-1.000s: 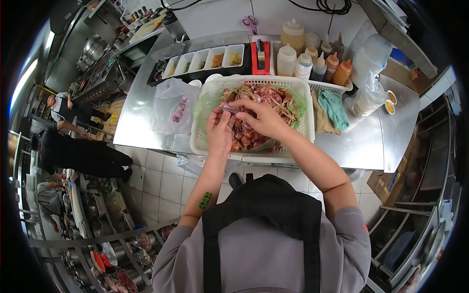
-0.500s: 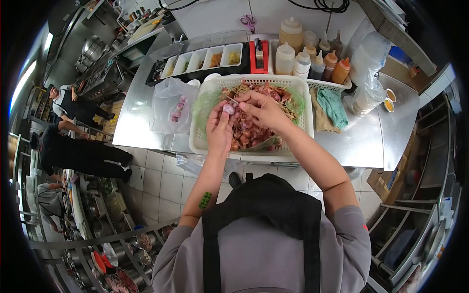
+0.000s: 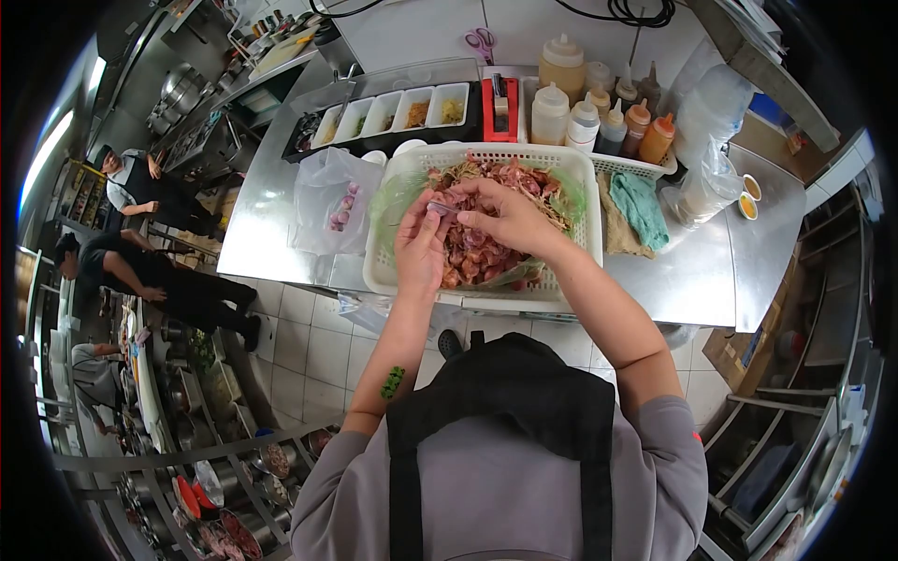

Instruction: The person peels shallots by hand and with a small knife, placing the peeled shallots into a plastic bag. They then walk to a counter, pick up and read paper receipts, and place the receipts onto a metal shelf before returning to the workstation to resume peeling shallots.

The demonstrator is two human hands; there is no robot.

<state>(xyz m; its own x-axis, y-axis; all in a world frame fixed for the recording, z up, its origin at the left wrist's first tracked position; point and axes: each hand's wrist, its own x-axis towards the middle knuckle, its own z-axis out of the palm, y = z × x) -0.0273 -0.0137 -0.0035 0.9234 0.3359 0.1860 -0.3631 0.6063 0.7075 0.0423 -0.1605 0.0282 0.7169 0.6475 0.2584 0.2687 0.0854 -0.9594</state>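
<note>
A small purple shallot point(image 3: 436, 208) is pinched in the fingertips of my left hand point(image 3: 420, 241), above a white plastic basket point(image 3: 382, 266). My right hand point(image 3: 510, 218) is closed close against it, fingers curled round what looks like a small knife, mostly hidden now. Under both hands a heap of reddish-brown shallots and dry skins point(image 3: 477, 252) fills the basket, with green netting point(image 3: 398, 201) at its sides. Left of the basket lies a clear plastic bag point(image 3: 318, 192) with several peeled shallots point(image 3: 344, 210) in it.
Behind the basket are a black topping tray point(image 3: 374, 126), a red holder point(image 3: 499, 107) and several squeeze bottles point(image 3: 550, 112). A green cloth point(image 3: 638, 210) lies at right on the steel table point(image 3: 692, 276). Other people point(image 3: 150, 271) stand at the far left.
My right hand has closed in on the shallot, and the thin blade seen before is now mostly covered. At the left, two people have shifted their posture.
</note>
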